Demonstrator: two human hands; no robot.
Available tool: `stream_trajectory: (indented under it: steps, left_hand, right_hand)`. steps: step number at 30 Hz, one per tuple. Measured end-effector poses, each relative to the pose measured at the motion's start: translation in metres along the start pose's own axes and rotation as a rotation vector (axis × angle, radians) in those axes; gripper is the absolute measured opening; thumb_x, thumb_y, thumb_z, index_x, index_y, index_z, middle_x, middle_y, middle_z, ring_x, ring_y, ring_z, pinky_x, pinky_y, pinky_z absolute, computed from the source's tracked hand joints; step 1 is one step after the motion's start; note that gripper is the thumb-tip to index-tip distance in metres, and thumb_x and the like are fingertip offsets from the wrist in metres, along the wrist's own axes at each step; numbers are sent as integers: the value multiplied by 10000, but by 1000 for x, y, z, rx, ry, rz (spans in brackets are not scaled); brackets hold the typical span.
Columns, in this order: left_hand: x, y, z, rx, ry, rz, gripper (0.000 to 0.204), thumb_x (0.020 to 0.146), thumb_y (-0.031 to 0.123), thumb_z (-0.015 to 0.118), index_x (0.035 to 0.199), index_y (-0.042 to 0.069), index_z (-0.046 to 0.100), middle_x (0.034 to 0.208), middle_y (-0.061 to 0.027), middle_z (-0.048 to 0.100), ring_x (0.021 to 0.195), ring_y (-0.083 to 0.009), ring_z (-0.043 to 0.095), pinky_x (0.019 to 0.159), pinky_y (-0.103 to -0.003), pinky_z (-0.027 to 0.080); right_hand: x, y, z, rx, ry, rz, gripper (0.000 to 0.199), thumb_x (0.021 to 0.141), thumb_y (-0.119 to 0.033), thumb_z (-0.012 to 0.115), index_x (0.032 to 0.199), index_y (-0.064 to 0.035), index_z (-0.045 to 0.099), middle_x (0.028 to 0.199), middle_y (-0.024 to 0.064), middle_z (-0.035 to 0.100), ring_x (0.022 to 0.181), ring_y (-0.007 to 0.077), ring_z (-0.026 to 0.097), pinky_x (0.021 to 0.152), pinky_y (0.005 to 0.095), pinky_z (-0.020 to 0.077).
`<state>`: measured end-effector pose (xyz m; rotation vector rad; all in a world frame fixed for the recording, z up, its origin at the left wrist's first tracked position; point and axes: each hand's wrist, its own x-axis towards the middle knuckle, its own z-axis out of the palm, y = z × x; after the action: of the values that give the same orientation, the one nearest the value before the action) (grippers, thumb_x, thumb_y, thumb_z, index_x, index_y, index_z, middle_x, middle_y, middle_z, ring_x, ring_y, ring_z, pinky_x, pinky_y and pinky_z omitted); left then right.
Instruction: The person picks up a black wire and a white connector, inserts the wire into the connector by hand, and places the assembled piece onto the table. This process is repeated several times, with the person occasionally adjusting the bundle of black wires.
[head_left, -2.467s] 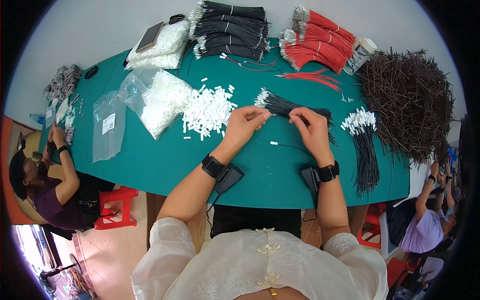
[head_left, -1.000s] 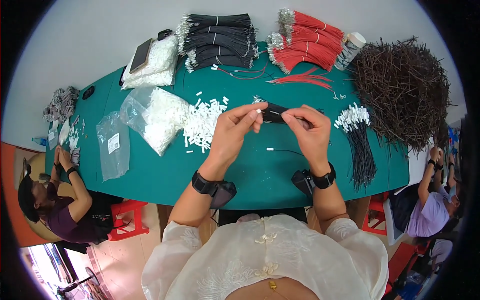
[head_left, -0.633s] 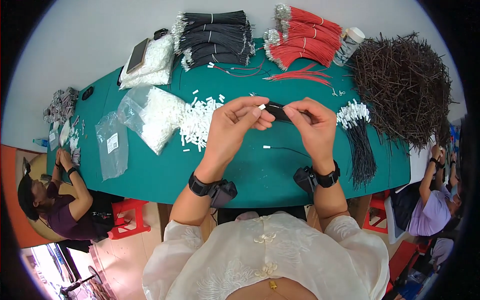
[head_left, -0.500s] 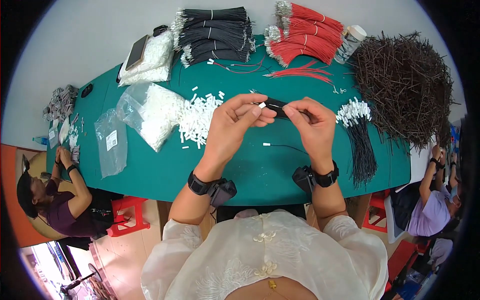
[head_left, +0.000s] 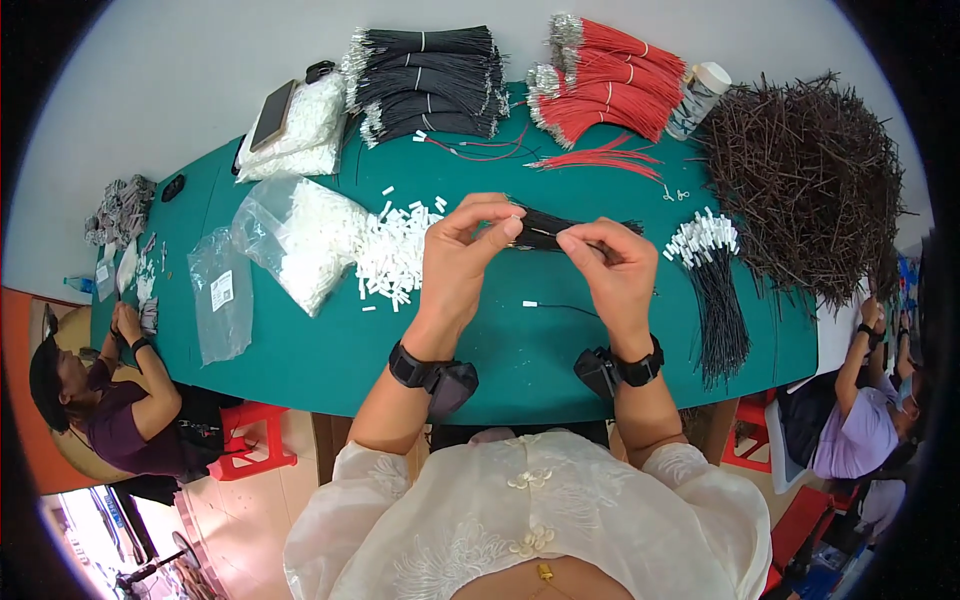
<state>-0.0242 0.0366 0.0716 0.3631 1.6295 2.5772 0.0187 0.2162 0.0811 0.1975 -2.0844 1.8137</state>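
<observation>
Place: a wire-assembly workshop.
Evidence: green table (head_left: 300, 360) carried bundled black wires (head_left: 425, 80), red wires (head_left: 605, 85), loose white connectors (head_left: 395, 250).
Staffing: seated co-workers (head_left: 110, 400) at both ends.

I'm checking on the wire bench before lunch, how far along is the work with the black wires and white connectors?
Done: a bundle of black wires tipped with white connectors lies right of the hands. In hand: the left hand and right hand pinch a black wire, with more beneath. Left: a pile of loose white connectors, black wire bundles and a big dark heap of wires.
</observation>
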Motion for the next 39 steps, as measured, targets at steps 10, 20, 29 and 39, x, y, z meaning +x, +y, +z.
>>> stream_trajectory:
  steps: [10,20,29,39]
  left_hand:
    - [-1,-14,-8,-265,50,-244,142,925,63,695,1033,-28,699,881,-87,709,773,-130,655,710,-246,529]
    - [-3,-11,-13,-174,41,-227,70,926,52,677,945,-15,678,820,-90,706,702,-126,650,648,-242,524]
    - [-4,-9,-13,-126,8,-233,61,921,53,682,936,-3,664,803,-79,699,679,-121,639,629,-241,510]
    - [-2,-13,-15,-169,-54,-252,97,920,53,680,995,-5,664,824,-69,687,723,-113,631,655,-241,501]
  right_hand:
    - [-1,8,4,11,29,18,47,869,26,728,911,31,708,774,-16,600,653,30,470,560,194,338]
    - [-2,11,2,39,14,62,34,876,41,714,905,32,700,791,-11,624,668,29,493,571,191,365]
    - [-2,13,1,21,-18,68,39,871,35,720,906,30,702,785,-14,623,660,24,484,567,190,359]
    - [-2,4,4,-124,-9,0,46,854,8,747,866,27,707,739,-16,608,619,12,455,519,196,310]
